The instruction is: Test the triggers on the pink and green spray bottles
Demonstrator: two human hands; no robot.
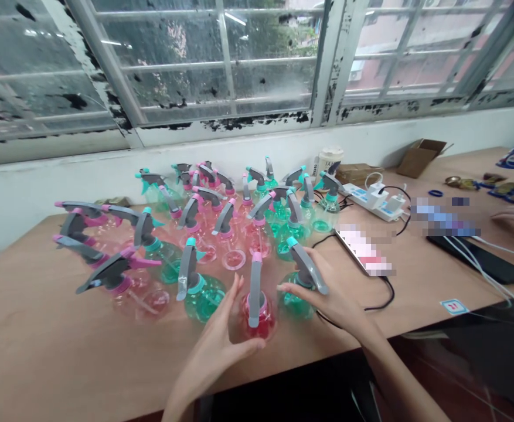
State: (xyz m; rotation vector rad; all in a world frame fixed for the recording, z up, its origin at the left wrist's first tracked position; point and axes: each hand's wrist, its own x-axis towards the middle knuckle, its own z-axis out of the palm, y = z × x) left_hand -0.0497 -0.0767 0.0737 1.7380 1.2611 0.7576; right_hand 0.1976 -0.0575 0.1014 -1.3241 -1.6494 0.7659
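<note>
The left hand (219, 346) is open, thumb and fingers spread beside the front pink bottle (257, 302) on the worktop (41, 328). The right hand (333, 299) curls around the adjacent green bottle (298, 308); grip cannot be confirmed.

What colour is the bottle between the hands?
That bottle is pinkish red, shown in the head view.

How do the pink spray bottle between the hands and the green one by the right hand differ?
The pink bottle has a reddish body and pink tip; the green bottle, a green body and turquoise tip. The pink bottle's grey lever points toward the viewer; the green bottle's slants rightward. Both are see-through.
</note>
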